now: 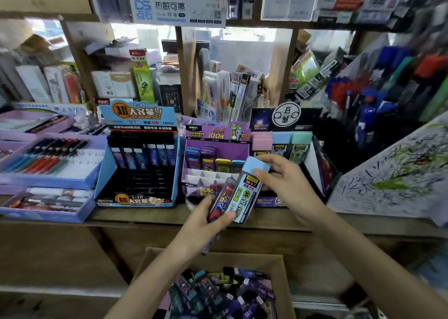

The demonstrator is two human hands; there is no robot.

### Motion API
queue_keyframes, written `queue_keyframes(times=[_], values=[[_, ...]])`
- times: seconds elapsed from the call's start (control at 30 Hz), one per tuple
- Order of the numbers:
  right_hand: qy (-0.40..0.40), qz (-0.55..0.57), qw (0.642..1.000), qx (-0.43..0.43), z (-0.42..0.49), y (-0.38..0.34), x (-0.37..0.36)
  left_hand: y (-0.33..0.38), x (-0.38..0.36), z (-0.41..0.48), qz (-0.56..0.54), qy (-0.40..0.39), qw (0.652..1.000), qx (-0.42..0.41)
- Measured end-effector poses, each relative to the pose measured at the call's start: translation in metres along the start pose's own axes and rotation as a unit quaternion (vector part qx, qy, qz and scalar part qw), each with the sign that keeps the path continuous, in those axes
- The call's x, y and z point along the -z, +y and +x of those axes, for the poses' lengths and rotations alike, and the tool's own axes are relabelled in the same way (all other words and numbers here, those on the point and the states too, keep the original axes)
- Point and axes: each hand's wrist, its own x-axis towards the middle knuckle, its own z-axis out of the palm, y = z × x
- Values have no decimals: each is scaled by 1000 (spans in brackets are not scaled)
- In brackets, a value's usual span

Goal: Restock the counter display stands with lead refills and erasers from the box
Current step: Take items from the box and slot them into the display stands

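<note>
Nearest: box [155, 258], open cardboard, below the surface [135, 215], full of loose refill cases.

Left hand [201, 224]: fingers curled round a red-and-blue refill case [219, 203]. The thumb seems to steady the foot of the next item, though blur leaves this unsure.

Right hand [288, 185]: pinching the cap end of the blue-capped lead refill [249, 187], held tilted just in front of the stands.

Step, as I judge it: I should take this refill to the pastel stand [314, 166], blue column between pink and green. I would turn it cap-up and lift over the front lip before lowering.

Edges: white side wall and pen rack [378, 95] crowd the right.

Open room: empty white tiers in the purple stand [215, 134] and bare black slots in the blue stand [138, 115].
</note>
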Motion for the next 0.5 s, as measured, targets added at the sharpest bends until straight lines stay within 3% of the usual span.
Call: queue_keyframes(times=[0.13,0.27,0.5], values=[[-35,-26,999,26,8,-10,13,0,-1,2,-6,6,1000,13],[45,-36,996,62,34,-26,54,5,7,8,-12,37,999,10],[92,-284,951,80,79,-2,91,6,7,14,-45,56,997,-8]])
